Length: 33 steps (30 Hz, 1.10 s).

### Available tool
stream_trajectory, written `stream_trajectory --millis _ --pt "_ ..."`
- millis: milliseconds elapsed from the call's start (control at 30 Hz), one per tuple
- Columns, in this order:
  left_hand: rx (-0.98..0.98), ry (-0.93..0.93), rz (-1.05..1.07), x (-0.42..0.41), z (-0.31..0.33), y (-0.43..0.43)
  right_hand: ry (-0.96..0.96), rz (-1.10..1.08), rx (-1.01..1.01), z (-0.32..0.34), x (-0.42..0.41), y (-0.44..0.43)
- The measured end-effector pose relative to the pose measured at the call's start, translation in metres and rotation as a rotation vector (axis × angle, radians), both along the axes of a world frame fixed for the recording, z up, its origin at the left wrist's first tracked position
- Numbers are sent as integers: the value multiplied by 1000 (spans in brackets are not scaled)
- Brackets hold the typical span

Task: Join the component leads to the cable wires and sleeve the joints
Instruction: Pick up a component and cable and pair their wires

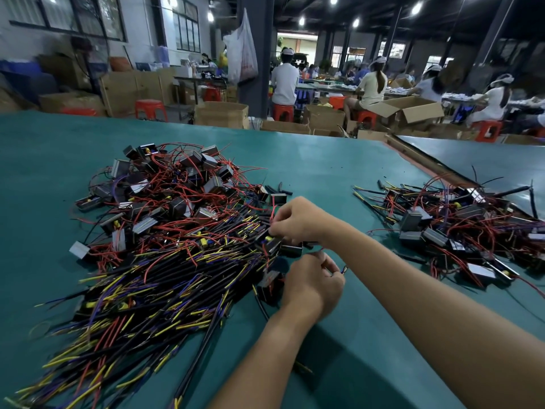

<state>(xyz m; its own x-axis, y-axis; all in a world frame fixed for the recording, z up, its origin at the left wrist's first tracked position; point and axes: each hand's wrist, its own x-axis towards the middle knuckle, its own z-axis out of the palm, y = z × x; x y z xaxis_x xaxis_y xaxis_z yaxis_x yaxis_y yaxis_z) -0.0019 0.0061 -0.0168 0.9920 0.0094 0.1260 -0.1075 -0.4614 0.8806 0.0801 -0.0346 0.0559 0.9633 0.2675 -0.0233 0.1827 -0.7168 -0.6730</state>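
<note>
Left hand (312, 283), nearest, is pinching a cable wire end (343, 270) in curled fingers. Just beyond it, right hand (298, 219) is pinching a red lead (273, 212) above a black component (269, 242). The cable pile (141, 290) is lying left of both hands on the green worktop (339, 172).

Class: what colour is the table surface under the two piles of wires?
The table surface is teal green, shown best in the head view.
</note>
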Motion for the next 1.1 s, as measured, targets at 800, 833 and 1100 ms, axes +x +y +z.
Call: stream_trajectory --millis 800,833,1100 --pt "68 -210 216 3 22 16 -96 -565 1011 -13 -40 -121" --pt "27 -223 215 4 21 17 -91 -572 1005 -13 -40 -123" --pt "-358 -64 15 2 29 13 -158 -614 371 -17 -37 -145"
